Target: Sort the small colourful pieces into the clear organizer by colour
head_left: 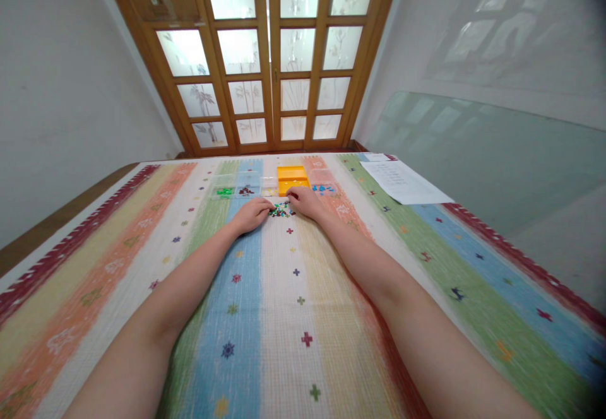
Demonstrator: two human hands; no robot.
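Observation:
A small pile of mixed coloured beads [281, 210] lies on the striped cloth [293, 305] far out in front of me. My left hand [252, 212] rests palm down just left of the pile, fingers curled towards it. My right hand [305, 200] rests just right of the pile, its fingertips bunched at the pile's upper edge. What the fingers pinch is too small to see. Behind the pile stand an orange tray [292, 178] and clear trays holding green beads [224, 190], dark red beads [246, 190] and blue beads [323, 188].
A white printed sheet of paper [402, 181] lies at the far right of the cloth. A wooden door with frosted glass panes [269, 59] stands behind the table. Grey walls close in on both sides.

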